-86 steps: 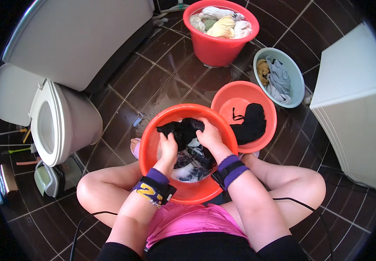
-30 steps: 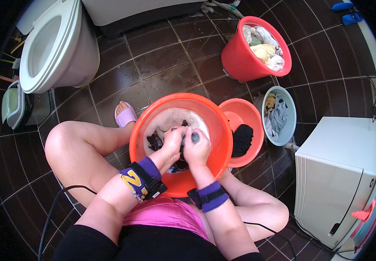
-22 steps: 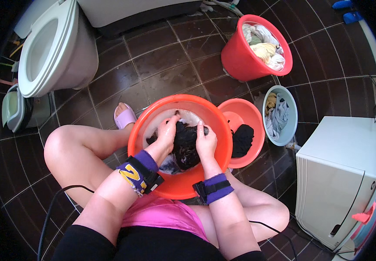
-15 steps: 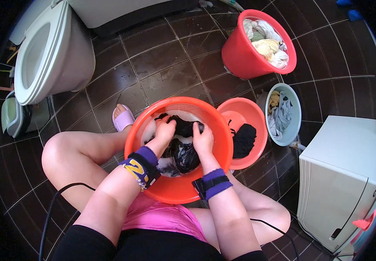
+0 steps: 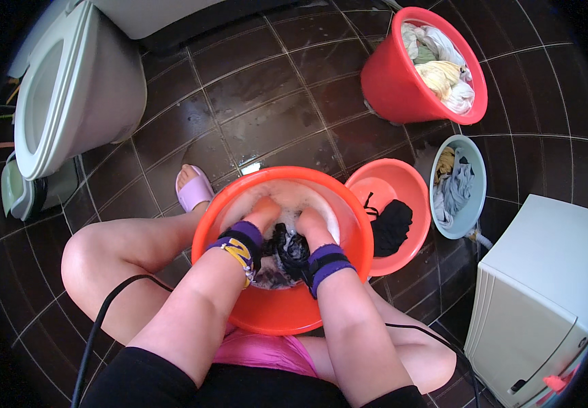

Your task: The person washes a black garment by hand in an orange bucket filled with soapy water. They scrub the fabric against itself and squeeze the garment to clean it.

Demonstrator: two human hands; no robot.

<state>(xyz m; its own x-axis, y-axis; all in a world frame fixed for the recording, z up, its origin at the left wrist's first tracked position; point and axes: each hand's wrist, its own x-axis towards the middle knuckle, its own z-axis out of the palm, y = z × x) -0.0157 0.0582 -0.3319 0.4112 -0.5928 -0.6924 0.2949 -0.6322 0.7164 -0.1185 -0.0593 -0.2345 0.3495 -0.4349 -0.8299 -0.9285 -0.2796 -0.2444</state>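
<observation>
Both my hands are pushed down into the suds (image 5: 301,198) of a large orange basin (image 5: 273,311) between my legs. My left hand (image 5: 265,209) reaches under the foam at the basin's far middle, and its fingers are hidden. Just to its right, my right hand (image 5: 312,219) is also sunk in the suds, fingers out of sight. Wet black cloth (image 5: 290,249) bunches up between and below my wrists, partly covered by foam. Purple bands wrap both wrists, close to the water.
Right of the orange basin, a pink basin (image 5: 370,178) holds a black garment (image 5: 392,228). Beyond are a light-blue basin (image 5: 462,221) and a red bucket (image 5: 397,85), both with clothes. A white cabinet (image 5: 532,272) stands right, a toilet (image 5: 97,102) left. A black cable (image 5: 104,309) crosses my left leg.
Both hands have gone from gripping the black cloth at the surface to down in the suds, bringing the wrists closer together. The cloth has sunk and bunched between them.
</observation>
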